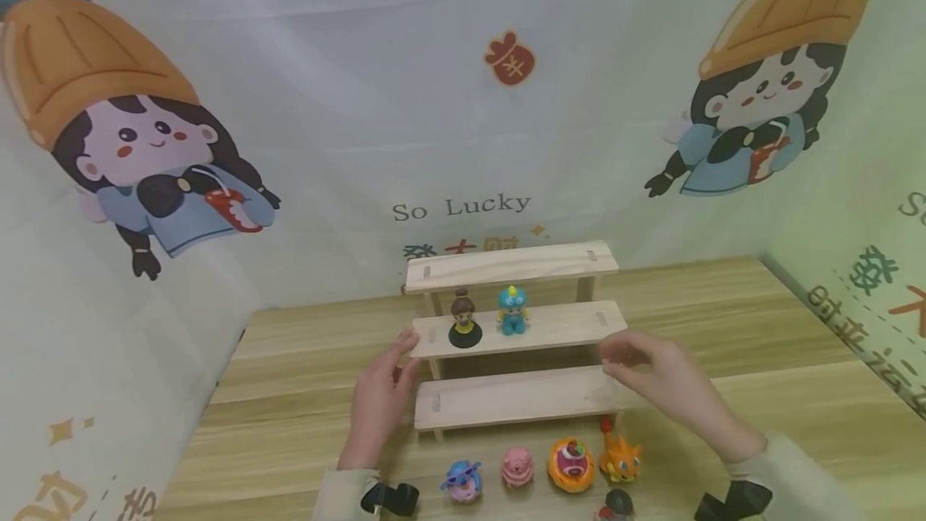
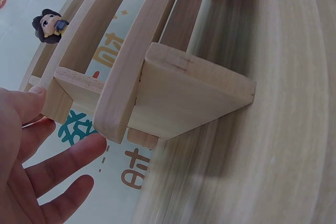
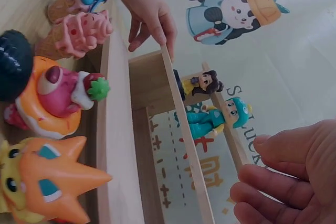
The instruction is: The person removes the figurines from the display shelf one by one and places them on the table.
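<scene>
A three-tier wooden display stand (image 1: pixel 517 399) is on the table. On its middle step are a brown-haired figurine (image 1: pixel 464 317) with a black base and a turquoise-capped figurine (image 1: pixel 513 312). My left hand (image 1: pixel 382 396) pinches the left end of the middle step; thumb and index finger meet the board's end (image 2: pixel 56 100) in the left wrist view, the other fingers spread. Beside the right end of that step is my right hand (image 1: pixel 669 380). Its fingers are loosely bent in the right wrist view, with nothing between them and a gap to the stand.
In front of the stand are a blue figurine with sunglasses (image 1: pixel 463 481), a pink figurine (image 1: pixel 518 467), an orange ring-shaped figurine (image 1: pixel 571 465) and an orange spiky figurine (image 1: pixel 620 458). Nearest is a dark-topped figurine (image 1: pixel 616 505), partly cut off. A printed cloth (image 1: pixel 448 127) hangs behind.
</scene>
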Available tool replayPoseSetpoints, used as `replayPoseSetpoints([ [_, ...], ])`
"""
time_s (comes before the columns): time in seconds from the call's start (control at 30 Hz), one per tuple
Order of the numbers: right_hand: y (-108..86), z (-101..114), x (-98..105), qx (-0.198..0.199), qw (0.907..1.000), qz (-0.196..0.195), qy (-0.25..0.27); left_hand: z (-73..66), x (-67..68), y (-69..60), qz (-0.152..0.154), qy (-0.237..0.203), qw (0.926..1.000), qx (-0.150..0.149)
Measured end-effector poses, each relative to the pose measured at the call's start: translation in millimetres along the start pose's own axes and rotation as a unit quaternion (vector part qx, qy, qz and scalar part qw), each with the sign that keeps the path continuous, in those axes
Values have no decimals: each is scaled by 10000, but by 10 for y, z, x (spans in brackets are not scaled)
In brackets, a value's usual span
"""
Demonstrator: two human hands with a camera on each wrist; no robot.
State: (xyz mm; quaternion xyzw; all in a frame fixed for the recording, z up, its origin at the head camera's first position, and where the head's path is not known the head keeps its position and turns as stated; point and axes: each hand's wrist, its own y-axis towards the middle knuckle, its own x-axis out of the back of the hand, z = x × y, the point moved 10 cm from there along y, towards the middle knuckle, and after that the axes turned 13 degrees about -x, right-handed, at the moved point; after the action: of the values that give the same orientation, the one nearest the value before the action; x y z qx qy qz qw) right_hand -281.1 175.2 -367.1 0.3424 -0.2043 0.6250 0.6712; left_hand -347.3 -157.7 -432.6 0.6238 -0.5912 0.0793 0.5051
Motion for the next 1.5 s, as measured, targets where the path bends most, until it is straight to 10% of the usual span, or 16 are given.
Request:
replayPoseSetpoints([
  [1.5,892,457,-674,163,9892,965,1087,-19,22,-14,-88,-113,9999,-18],
])
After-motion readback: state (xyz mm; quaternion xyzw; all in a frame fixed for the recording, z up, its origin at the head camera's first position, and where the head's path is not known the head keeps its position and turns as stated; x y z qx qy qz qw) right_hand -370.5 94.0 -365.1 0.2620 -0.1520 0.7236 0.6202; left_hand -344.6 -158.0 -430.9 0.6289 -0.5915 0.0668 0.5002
